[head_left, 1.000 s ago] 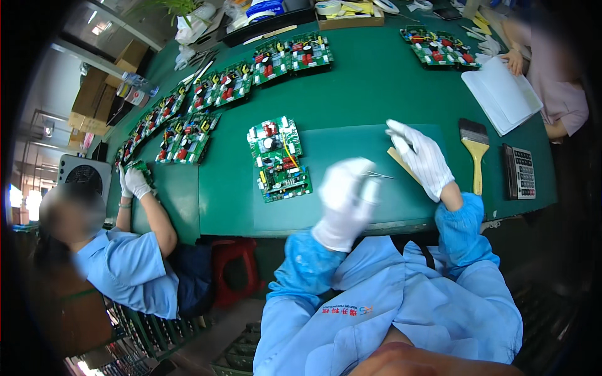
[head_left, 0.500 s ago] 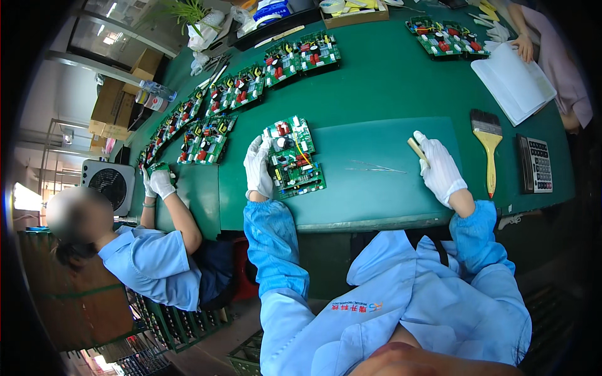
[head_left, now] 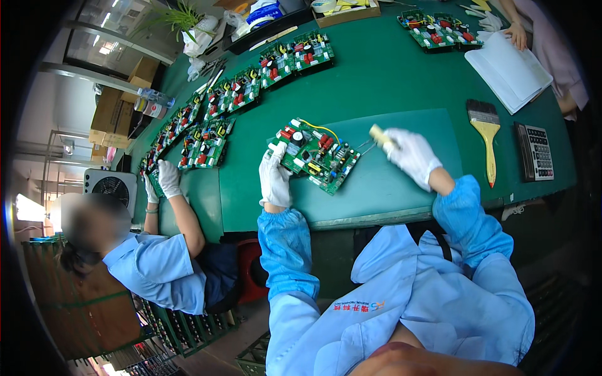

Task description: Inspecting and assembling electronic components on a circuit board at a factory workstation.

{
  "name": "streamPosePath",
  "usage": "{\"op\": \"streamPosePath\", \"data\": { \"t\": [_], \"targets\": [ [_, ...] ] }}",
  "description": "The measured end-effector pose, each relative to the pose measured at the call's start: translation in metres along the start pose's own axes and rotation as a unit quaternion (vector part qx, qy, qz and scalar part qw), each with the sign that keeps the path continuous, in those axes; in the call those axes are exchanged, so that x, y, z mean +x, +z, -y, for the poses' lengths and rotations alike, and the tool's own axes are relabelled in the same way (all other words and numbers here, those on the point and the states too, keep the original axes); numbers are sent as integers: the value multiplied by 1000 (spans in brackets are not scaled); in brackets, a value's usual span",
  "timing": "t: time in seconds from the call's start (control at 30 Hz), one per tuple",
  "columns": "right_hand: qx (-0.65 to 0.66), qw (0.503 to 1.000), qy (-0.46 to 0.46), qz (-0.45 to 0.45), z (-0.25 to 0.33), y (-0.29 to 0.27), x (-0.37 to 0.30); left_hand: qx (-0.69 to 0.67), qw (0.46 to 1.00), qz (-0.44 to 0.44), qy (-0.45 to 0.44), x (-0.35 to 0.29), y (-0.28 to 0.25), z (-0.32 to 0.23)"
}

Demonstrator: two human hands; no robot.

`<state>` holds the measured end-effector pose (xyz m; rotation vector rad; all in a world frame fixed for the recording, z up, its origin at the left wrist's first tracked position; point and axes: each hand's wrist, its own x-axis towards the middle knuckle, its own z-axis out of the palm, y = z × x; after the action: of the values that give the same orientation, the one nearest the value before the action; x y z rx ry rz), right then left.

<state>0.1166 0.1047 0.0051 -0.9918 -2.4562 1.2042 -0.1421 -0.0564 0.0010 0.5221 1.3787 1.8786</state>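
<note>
My left hand (head_left: 274, 178), in a white glove, is closed on the left edge of a green circuit board (head_left: 313, 164). The board is tilted and carries red, black and white parts and a yellow wire. To its right, my gloved right hand (head_left: 414, 158) grips a short pale-yellow stick (head_left: 381, 136); its exact kind does not show. The stick points toward the board without touching it. Metal tweezers (head_left: 368, 148) lie on the green mat (head_left: 433, 135), partly hidden behind the board.
Rows of circuit boards (head_left: 238, 91) line the far left. A wide brush (head_left: 486, 141), a calculator (head_left: 536, 152) and a notebook (head_left: 509, 72) lie at right. A co-worker (head_left: 160, 257) handles a board on the left; another person's hand (head_left: 517, 34) rests at the notebook.
The circuit board has turned and shifted right with my left hand. My right hand has moved left with the stick, closer to the board. The board now covers part of the tweezers.
</note>
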Motion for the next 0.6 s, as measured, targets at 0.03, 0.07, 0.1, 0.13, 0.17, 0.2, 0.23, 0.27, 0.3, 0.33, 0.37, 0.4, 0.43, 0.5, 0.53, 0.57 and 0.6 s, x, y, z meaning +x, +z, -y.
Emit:
{"op": "streamPosePath", "data": {
  "t": [0.03,0.07,0.1,0.13,0.17,0.2,0.23,0.27,0.3,0.33,0.37,0.4,0.43,0.5,0.53,0.57,0.6],
  "targets": [
    [-44,988,-68,-129,-19,0,14,-34,999,2,-9,-4,5,-2],
    [-89,954,-132,-255,-37,3,22,-38,999,18,-20,-8,4,-1],
    [-86,954,-133,-255,-35,1,24,-42,999,10,-18,-18,10,-3],
    [40,975,-69,-206,-30,-6,24,-49,999,4,-16,-28,18,-5],
    [166,974,-4,-152,-25,-12,24,-53,998,14,-14,-30,10,4],
    [166,974,-3,-156,-20,-15,22,-56,998,15,-10,-32,7,12],
    [249,963,-4,-108,-12,-14,20,-76,997,3,-24,-39,18,12],
    [329,942,-4,-59,-6,-9,19,-97,994,-9,-39,-47,31,14],
    [347,933,-62,-67,-2,-5,16,-122,992,-10,-40,-53,47,17],
    [301,944,-96,-92,5,-1,15,-147,988,-6,-50,-59,62,18],
    [230,962,-107,-100,10,-3,15,-154,987,-7,-50,-64,75,22],
    [158,975,-118,-106,19,-6,15,-161,986,-8,-48,-67,84,26],
    [98,985,-93,-106,29,-10,15,-147,988,-5,-36,-68,85,34],
    [29,990,-94,-99,21,-10,16,-82,996,-36,8,-78,97,49],
    [-37,990,-99,-89,13,-10,19,-46,997,-47,30,-82,105,50],
    [-69,983,-126,-112,0,-7,23,-62,995,-78,1,-86,113,50],
    [-72,983,-122,-115,-2,-11,20,-64,995,-72,-2,-86,109,55]
  ]
}}
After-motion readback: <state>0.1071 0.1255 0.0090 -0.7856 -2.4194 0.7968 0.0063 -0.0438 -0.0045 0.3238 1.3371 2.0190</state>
